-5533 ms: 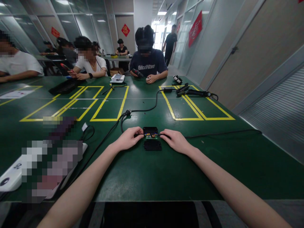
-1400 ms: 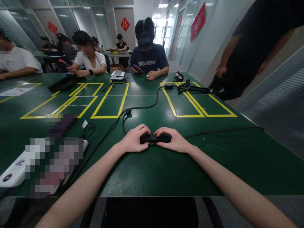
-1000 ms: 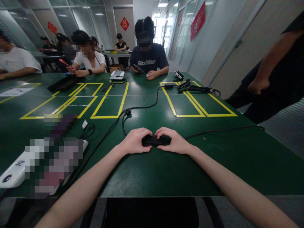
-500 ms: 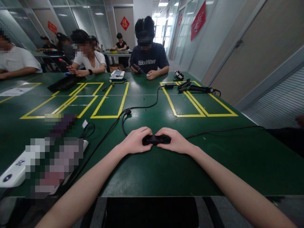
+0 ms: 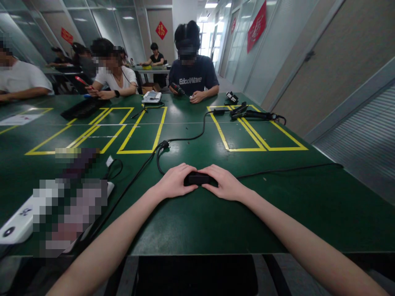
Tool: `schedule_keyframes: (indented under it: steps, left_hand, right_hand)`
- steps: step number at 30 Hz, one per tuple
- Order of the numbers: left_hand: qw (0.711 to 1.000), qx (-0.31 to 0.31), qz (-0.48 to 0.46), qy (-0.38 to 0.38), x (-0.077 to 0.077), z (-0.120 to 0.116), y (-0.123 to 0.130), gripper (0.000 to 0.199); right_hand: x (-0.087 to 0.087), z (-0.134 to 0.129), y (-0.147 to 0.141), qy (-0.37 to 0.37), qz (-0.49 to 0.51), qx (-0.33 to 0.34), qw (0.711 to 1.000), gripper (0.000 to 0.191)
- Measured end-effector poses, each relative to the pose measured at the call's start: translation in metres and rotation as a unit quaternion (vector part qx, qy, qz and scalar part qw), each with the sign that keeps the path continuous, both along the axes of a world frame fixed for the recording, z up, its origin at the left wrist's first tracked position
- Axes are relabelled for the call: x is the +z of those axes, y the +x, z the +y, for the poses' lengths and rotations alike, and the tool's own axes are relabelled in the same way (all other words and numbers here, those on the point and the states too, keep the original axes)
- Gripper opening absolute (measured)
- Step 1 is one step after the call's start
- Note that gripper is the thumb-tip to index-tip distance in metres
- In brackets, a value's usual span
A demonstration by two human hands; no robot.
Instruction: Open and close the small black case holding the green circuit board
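Observation:
A black power adapter (image 5: 199,178), a small dark brick, lies between my hands just above or on the green table (image 5: 197,222). My left hand (image 5: 176,180) is curled round its left end, thumb low and fingers over the top. From the other side, my right hand (image 5: 224,181) grips the right end the same way, the fingertips of both hands almost meeting. A black cable (image 5: 286,169) runs out beyond my right hand. Another cord (image 5: 159,161) leads from my left hand up towards a black plug (image 5: 165,144). My fingers hide both ends of the adapter.
Left of my arm lie a white device (image 5: 21,218) and a blurred-out flat object (image 5: 77,209). A long black cable (image 5: 132,176) crosses the table. Yellow tape outlines (image 5: 247,150) mark the far half. Black gear (image 5: 253,114) rests at the back right. A person (image 5: 194,70) sits opposite.
The adapter has tilted slightly, so its front side shows more. My right hand has shifted a little left, closer to my left hand.

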State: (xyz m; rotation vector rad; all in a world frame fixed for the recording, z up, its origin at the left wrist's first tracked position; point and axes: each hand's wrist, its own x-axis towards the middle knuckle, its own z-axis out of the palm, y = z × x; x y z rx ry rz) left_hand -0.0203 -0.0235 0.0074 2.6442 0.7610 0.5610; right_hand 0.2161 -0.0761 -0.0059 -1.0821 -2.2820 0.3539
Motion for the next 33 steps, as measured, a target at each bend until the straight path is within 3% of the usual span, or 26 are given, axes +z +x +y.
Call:
schedule_keyframes:
  steps: [4, 12, 17, 24, 27, 33]
  left_hand:
    - [0.998, 0.011, 0.038, 0.045, -0.003, 0.002, 0.001, 0.027]
    - [0.994, 0.002, 0.055, 0.09, 0.001, 0.0, 0.002, 0.032]
    - [0.995, -0.004, 0.058, 0.084, 0.001, -0.002, 0.004, 0.03]
    - [0.996, -0.01, 0.042, 0.073, -0.002, 0.002, 0.004, 0.033]
    - [0.995, -0.014, 0.028, 0.09, -0.005, 0.003, 0.005, 0.03]
    - [0.989, -0.017, -0.044, 0.139, -0.013, 0.006, 0.004, 0.042]
  right_hand:
    - [0.001, 0.002, 0.001, 0.014, -0.027, -0.011, 0.999, 0.032]
    - [0.003, 0.002, 0.004, 0.034, -0.095, -0.05, 0.994, 0.03]
    - [0.002, 0.002, 0.004, 0.027, -0.059, -0.019, 0.998, 0.032]
    - [-0.005, 0.004, 0.004, 0.037, -0.02, -0.033, 0.999, 0.034]
    - [-0.006, 0.004, 0.005, 0.038, -0.002, -0.028, 0.999, 0.036]
    - [-0.007, 0.005, 0.005, 0.101, 0.01, -0.023, 0.995, 0.031]
